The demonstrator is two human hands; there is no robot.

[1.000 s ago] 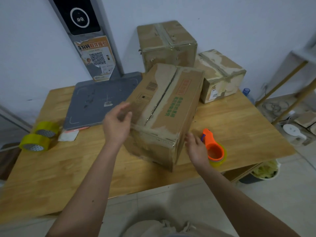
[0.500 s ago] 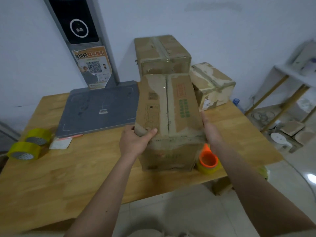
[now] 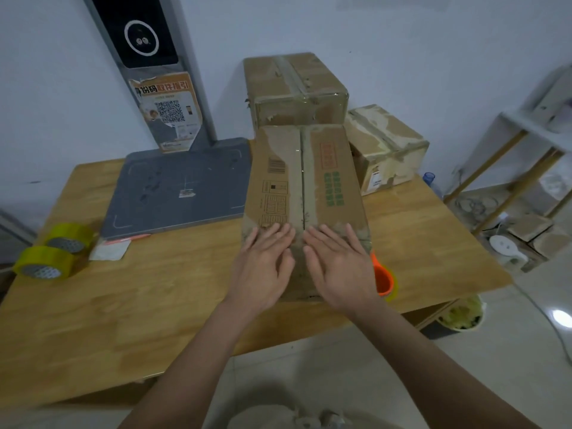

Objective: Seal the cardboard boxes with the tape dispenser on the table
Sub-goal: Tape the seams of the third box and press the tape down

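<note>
1. A long brown cardboard box point(image 3: 305, 187) with a barcode, black line markings, red print and green print on its top lies on the light wooden table point(image 3: 130, 298), its short end toward the table's near edge. Its two top flaps meet at a seam running lengthwise down the middle.
2. The left hand point(image 3: 264, 258) lies flat on the near end of this box, just left of the seam, fingers straight, slightly spread and pointing away from the person.
3. The right hand point(image 3: 339, 263) lies flat just right of the seam in the same way, fingers straight and a little spread. Neither hand curls round anything; the two sit side by side, thumbs close across the seam.
4. An orange tape dispenser point(image 3: 382, 278) with a yellowish tape roll stands on the table just right of the box's near right corner, partly hidden by the right hand.
5. Behind the long box, against the pale wall, stands a larger worn brown cardboard box point(image 3: 294, 88) taped along its top.
6. To the right of the long box's far end sits a smaller worn cardboard box point(image 3: 387, 147) with a white label on its side.
7. Left of the long box lies a flat grey square platform point(image 3: 179, 187), with a grey post bearing a black screen point(image 3: 139, 29) and an orange QR-code poster point(image 3: 165, 111) rising behind it.
8. Far left of the long box, near the table's left edge, lie two rolls of yellow tape point(image 3: 55, 249), with a small white packet point(image 3: 110, 250) just beside them.
</note>
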